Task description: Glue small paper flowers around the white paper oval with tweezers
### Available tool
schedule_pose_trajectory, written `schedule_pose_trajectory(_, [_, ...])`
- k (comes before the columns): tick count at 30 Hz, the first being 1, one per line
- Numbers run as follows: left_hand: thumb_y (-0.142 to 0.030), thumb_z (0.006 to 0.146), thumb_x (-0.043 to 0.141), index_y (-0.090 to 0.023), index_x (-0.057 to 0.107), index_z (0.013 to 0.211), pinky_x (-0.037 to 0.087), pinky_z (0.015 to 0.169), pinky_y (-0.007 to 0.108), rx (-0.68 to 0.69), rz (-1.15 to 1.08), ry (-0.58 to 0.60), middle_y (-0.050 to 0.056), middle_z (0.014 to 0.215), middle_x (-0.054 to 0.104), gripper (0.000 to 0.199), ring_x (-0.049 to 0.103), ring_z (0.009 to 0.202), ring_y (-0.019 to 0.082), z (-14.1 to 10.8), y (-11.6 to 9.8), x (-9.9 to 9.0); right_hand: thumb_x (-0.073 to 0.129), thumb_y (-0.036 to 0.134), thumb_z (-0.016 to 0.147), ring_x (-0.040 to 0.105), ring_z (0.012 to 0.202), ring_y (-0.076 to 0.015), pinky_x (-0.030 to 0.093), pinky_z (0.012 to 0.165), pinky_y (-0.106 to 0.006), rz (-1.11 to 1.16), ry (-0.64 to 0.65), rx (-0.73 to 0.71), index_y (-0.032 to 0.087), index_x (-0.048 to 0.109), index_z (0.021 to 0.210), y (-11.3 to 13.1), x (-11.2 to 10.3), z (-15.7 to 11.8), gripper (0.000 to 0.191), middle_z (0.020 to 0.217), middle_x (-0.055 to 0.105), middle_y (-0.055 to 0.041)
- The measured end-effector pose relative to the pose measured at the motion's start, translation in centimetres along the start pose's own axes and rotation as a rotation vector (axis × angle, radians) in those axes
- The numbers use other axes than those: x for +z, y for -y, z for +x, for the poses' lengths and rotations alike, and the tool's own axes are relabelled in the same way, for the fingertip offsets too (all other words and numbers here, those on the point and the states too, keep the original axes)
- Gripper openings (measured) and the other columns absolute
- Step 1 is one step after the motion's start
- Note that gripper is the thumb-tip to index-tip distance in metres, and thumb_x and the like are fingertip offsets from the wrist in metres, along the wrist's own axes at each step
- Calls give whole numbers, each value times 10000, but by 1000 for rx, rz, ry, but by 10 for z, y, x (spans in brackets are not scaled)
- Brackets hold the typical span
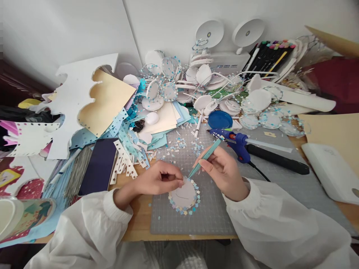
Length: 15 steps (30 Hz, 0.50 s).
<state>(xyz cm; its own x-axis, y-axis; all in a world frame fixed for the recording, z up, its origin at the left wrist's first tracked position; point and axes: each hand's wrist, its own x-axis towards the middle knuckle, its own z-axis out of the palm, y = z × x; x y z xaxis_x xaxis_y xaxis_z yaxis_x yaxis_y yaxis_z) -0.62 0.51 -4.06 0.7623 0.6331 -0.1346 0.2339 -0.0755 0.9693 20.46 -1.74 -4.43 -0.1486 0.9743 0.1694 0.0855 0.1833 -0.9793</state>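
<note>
patterned cup by the left sleeve, contents unclear, flower-edged white disc on grey mat, left hand with fingertips pressed together at its rim, right hand pinching teal tweezers, blue dish behind, bunched markers beyond

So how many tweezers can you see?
1: the teal tweezers, held in the right hand, tips near the round disc. More may be hidden from view.

- One left hand and one right hand were near, making two.
- One pair of teal tweezers was near.
- One trimmed white disc lay near.
- One blue glue gun lay right.
- One blue dish sat far.
- Two round white heads stood far.
- One dark phone lay left.
</note>
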Motion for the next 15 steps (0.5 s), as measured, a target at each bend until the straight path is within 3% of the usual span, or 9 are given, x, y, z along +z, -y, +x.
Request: schedule_pose_trajectory(15, [-351, 854, 578, -84, 626, 708, 276, 452, 187, 23, -34, 14, 6, 592, 499, 308, 361, 511, 70, 0, 0, -2, 606, 394, 857, 593, 670, -160, 481, 600, -291, 20, 34, 64, 206, 550, 811, -3, 1, 1, 202, 728, 613, -26])
